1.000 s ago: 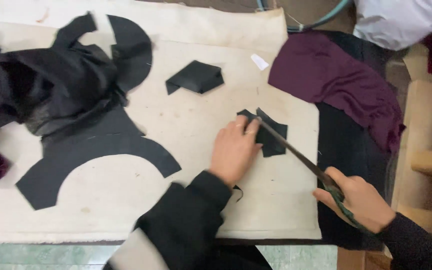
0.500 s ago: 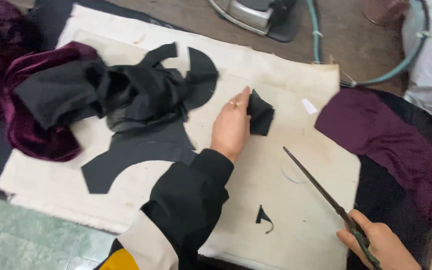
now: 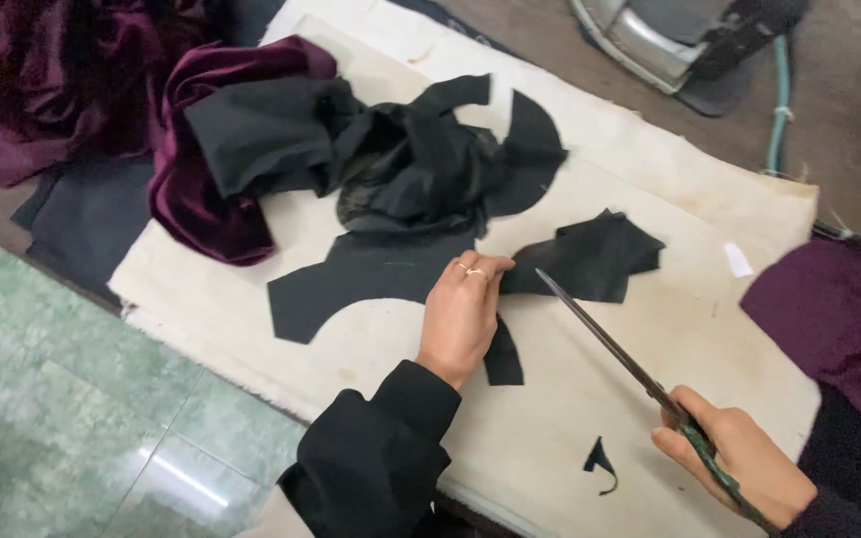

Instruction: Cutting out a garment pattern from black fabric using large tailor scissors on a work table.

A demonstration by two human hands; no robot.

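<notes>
A green tiled floor (image 3: 72, 418) is seen at the lower left of the frame, and purple velvet fabric (image 3: 201, 189) is heaped at the upper left, partly on the cream work cloth (image 3: 550, 438). Just right of it, a crumpled pile of black fabric (image 3: 391, 159) is spread over the upper middle of the cloth. Below the pile, a curved black cut piece (image 3: 351, 279) lies flat. At the centre, the left hand (image 3: 462, 314) is laid flat, fingers extended rather than clenched, pressing on black fabric; a small black piece (image 3: 590, 257) lies at its fingertips, and a narrow black strip (image 3: 502, 357) is seen beside the palm. A tiny black offcut (image 3: 600, 463) rests at the lower middle. At the lower right, the scissors (image 3: 610, 344) are grasped by their handles in the right hand (image 3: 739, 463), the blades closed and pointing up-left toward the small black piece. An iron (image 3: 670, 40) sits at the upper right.
</notes>
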